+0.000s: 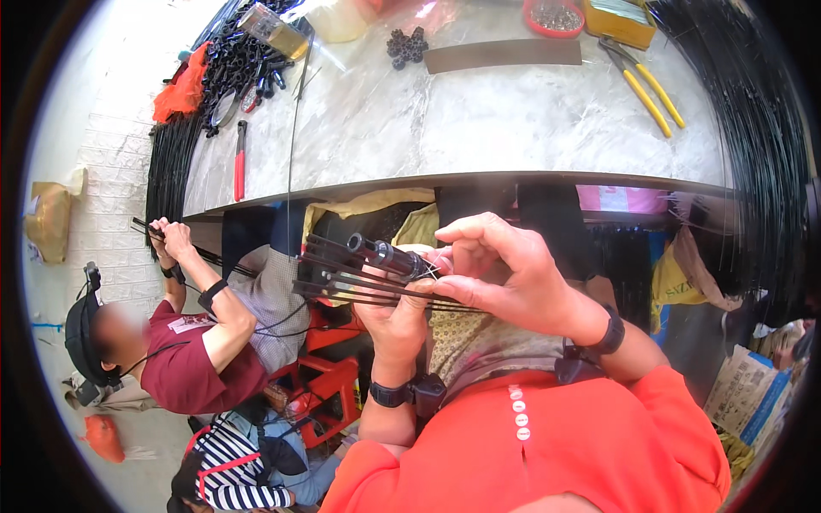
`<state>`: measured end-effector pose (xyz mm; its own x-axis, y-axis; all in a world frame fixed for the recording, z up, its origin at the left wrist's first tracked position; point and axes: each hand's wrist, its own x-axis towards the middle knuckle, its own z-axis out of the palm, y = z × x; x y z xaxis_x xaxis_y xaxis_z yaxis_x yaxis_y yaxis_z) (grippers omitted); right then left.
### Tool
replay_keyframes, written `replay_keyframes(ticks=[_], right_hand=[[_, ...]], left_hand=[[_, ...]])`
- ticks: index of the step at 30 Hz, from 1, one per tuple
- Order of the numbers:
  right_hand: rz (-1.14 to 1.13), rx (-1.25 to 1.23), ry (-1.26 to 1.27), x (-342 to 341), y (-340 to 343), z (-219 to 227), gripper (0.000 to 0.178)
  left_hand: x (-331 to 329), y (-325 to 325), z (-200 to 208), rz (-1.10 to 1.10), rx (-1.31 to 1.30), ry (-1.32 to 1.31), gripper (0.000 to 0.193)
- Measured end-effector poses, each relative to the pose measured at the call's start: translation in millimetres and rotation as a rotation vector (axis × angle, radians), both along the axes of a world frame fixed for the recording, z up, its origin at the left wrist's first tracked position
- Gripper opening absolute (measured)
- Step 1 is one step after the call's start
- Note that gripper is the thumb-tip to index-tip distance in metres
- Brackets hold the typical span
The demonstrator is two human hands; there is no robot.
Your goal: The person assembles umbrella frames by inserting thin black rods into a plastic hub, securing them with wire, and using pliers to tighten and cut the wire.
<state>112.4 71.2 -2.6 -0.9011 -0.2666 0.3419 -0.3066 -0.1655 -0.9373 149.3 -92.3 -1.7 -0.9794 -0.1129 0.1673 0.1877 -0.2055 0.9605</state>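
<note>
One orange shirt point(599, 436), left hand point(395, 327) clasping one tube point(393, 258), several rods point(363, 282), right hand point(526, 272) half-open, hold unclear

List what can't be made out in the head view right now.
All in the head view:
Left hand: some fingers hidden behind the black rods and black tube it holds.
Right hand: too small to tell whether its grip closes on the thin pale strands.
Red bowl: contents too small to identify.
Rod bundle, table's right: outer side cut off by the dark fisheye rim.
</note>
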Motion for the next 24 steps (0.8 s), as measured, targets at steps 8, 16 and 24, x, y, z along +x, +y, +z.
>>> replay_keyframes(ticks=[8,16,24], right_hand=[[-0.031,-0.028,0.029,4.1,-6.7,-4.7,0.021],[-0.017,-0.015,0.054,1.7,-3.7,-10.9,0.014],[0.186,-0.237,-0.281,-2.4,10.0,-9.1,0.006]], left_hand=[[0.9,-0.4,-5.2,0.010,0.008,0.026,0.031],[-0.9,-5.3,-11.1,-0.032,0.057,0.051,0.035],[-6.6,0.9,-0.2,-0.101,0.100,0.009,0.030]])
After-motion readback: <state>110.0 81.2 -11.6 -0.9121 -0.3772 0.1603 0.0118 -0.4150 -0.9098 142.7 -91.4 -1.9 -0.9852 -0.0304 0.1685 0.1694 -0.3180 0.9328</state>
